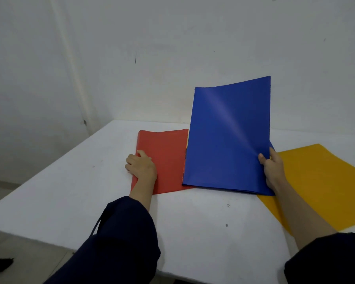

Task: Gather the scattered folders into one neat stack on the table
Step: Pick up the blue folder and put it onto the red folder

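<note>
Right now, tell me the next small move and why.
Probably lower the blue folder leftward onto the red folder. The right hand holds it tilted up by its right edge, already overlapping the red one, which the left hand pins flat on the table.

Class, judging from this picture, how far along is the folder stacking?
Done: nothing stacked yet. In hand: the right hand lifts the blue folder while the left hand steadies the red folder. Left: the yellow folder lies apart on the table.

Soft, even light; faint sheen on blue folder [230, 138]; wide-angle bowing.
</note>
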